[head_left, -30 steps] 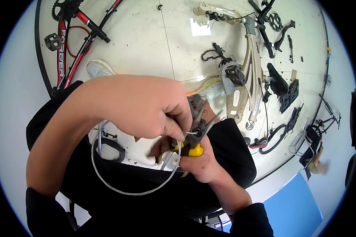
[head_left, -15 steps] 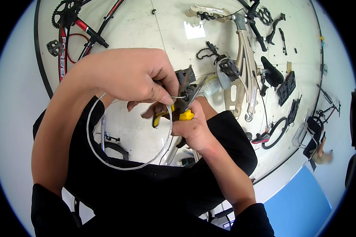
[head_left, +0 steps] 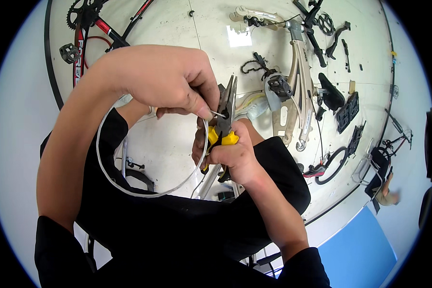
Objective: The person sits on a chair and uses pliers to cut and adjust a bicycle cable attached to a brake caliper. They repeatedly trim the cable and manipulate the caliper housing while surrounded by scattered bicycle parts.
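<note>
One thin pale cable (head_left: 151,196) hangs looped above the lap (head_left: 153,223), pinched near its tip by the left hand (head_left: 170,81), seemingly to steady that end at the jaws of yellow-handled pliers (head_left: 223,126) clasped in the right hand (head_left: 235,156).

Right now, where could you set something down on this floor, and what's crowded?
Mostly bare floor lies between the red-and-black frame and the beige frame, beyond the left hand, with one small dark piece. Right of the beige frame, the saddle, chainring and black plate crowd it. Pliers and cable crowd the right hand.
</note>
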A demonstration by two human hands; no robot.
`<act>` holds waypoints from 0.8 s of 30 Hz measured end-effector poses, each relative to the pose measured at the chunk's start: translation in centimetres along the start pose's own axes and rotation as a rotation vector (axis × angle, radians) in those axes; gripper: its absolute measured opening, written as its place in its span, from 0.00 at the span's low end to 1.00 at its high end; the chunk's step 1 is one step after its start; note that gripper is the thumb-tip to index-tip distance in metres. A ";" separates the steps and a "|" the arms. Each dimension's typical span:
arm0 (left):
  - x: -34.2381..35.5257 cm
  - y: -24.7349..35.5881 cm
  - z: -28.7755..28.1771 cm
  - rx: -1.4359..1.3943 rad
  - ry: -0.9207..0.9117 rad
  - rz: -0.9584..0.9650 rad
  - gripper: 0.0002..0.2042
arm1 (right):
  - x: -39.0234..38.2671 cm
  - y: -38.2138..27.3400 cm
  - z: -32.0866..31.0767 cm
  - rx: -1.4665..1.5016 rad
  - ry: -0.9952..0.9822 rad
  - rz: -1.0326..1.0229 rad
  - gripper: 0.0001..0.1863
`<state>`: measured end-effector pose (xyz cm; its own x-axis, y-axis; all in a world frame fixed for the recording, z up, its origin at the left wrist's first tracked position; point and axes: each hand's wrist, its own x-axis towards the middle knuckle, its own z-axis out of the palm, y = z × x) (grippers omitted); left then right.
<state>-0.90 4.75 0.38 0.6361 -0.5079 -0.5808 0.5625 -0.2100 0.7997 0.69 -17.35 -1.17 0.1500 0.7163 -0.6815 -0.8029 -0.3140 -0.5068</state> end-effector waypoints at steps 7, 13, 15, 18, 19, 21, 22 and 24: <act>1.4 -1.1 1.4 0.258 0.221 0.019 0.07 | 1.7 0.2 -1.1 -0.075 -0.023 -0.004 0.23; 1.7 -1.8 2.9 0.785 0.446 -0.015 0.08 | 4.0 0.2 -1.8 -0.126 0.061 0.091 0.07; 1.6 -2.3 3.1 0.871 0.474 0.001 0.08 | 4.4 0.5 -1.6 -0.205 0.141 0.104 0.12; 0.9 -2.6 2.9 0.884 0.516 0.070 0.09 | 4.3 0.4 -0.9 -0.300 0.255 0.151 0.14; 0.6 -2.7 2.8 0.869 0.530 0.100 0.10 | 4.0 -0.4 -0.8 -0.303 0.219 0.190 0.14; 0.1 -3.0 3.0 0.863 0.573 0.149 0.10 | 3.9 -0.4 -0.9 -0.256 0.145 0.177 0.15; -0.1 -3.0 3.1 0.860 0.594 0.175 0.10 | 3.7 -0.7 -0.8 -0.236 0.137 0.191 0.13; -0.3 -2.2 3.1 0.894 0.506 0.061 0.10 | 3.0 -1.8 -0.4 -0.194 0.124 0.223 0.11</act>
<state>-3.97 2.76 -0.74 0.9149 -0.1703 -0.3660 0.0546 -0.8461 0.5302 2.83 -14.87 -2.55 0.0617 0.5387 -0.8403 -0.7007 -0.5761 -0.4208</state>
